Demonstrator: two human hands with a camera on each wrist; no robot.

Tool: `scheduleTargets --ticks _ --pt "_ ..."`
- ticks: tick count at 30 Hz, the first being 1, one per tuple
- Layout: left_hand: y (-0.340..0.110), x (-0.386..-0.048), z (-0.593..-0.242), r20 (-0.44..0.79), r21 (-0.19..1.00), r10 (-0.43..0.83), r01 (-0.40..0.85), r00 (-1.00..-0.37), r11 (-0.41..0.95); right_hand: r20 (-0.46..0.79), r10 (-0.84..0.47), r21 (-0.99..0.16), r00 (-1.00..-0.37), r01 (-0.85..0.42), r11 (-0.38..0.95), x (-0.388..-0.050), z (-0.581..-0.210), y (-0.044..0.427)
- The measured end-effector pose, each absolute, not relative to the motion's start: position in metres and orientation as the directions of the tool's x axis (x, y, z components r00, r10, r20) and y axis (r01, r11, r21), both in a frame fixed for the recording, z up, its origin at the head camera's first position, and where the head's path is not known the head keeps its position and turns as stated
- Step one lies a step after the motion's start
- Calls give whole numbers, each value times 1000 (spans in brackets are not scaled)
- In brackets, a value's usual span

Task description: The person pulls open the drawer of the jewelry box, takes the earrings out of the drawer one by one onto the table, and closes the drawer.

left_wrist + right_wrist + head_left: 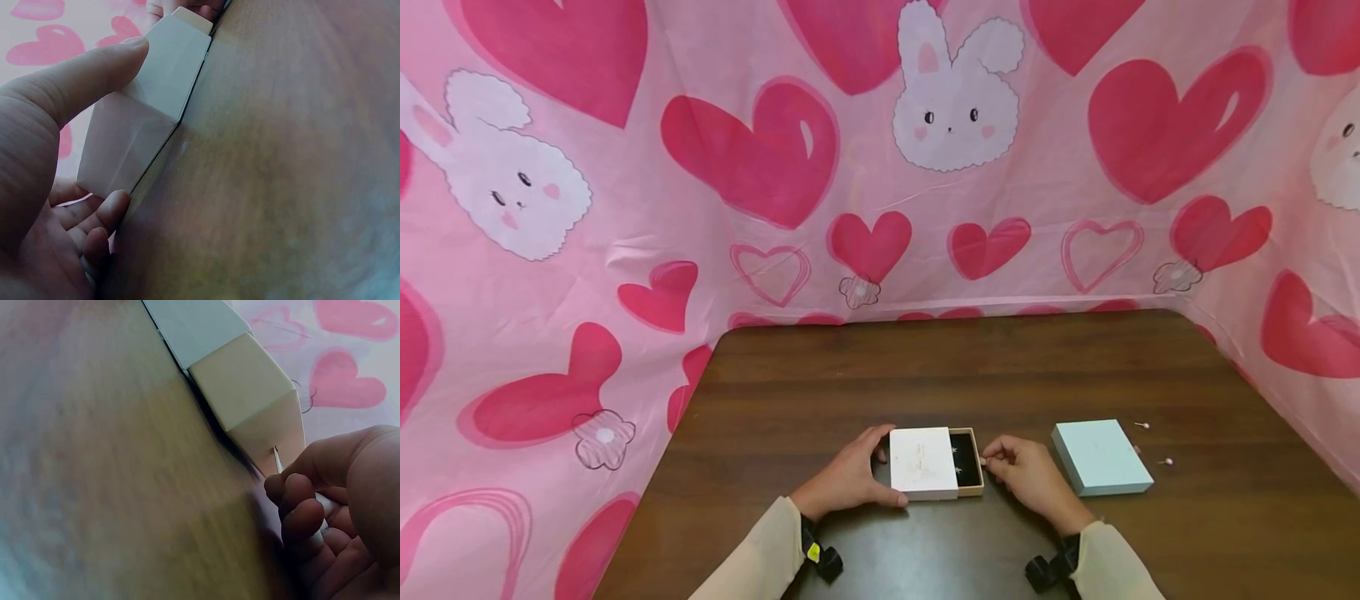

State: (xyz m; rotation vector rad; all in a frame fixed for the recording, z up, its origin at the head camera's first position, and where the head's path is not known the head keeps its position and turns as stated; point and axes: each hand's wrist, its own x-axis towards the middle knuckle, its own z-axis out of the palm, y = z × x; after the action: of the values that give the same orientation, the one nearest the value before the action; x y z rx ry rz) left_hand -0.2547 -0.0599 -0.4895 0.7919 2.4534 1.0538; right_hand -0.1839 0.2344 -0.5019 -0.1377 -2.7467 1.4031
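**Holding.** L hand [850, 475] spanned the white sleeve [922, 462] at the end farthest from the R fingers, thumb along the near side, fingers at the far corner. Purpose (est.): to steady the sleeve against a pull from the R side. R hand [1030, 477] pinched the pull tab [277, 459] at the end wall of the tray [967, 492]; prob. the handiest grip pt. w/o touching the contents. The tray sat partly out of the sleeve, btwn L and R fingers, w/ small shiny pcs. [957, 471] on its black lining, just inside from the R fingertips.

**Finger state.** L thumb and fingers: wide apart, approx. the sleeve's depth, clamped across it; force, cannot tell. R thumb and index: together on the tab, no visible gap; other R fingers curled in toward the palm.

**Adj. items.** Pale blue box [1101, 457] lay just beside the R hand, on the outer side of its fingers. At least two pin-like pcs. [1165, 462] w/ pale heads lay past that box, farther from the R fingers; placement prob. for R-hand reach. Exact type: cannot tell.
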Motion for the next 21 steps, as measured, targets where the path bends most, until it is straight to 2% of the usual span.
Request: scheduleTargets --ticks 21 --pt "-60 -255 -489 -115 745 609 338 -785 575 -17 114 -799 -993 82 595 -182 -500 241"
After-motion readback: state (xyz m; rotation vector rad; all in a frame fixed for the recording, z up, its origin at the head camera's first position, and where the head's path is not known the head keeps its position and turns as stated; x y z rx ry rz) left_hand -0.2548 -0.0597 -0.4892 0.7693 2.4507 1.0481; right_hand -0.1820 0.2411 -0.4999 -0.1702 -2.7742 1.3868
